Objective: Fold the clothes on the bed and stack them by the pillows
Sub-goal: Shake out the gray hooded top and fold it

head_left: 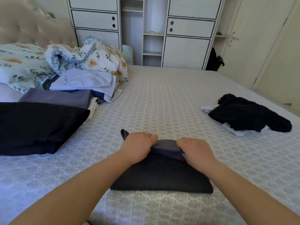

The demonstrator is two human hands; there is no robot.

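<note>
Dark folded garment lies on the bed directly before us. Our left hand and right hand both curl their fingers around its grey far edge, lifted off the fabric. Folded clothes sit stacked at left beside the floral pillows. A loose black-and-white pile lies well apart at right. A white wardrobe holds items on its open shelves, too small to identify.
</note>
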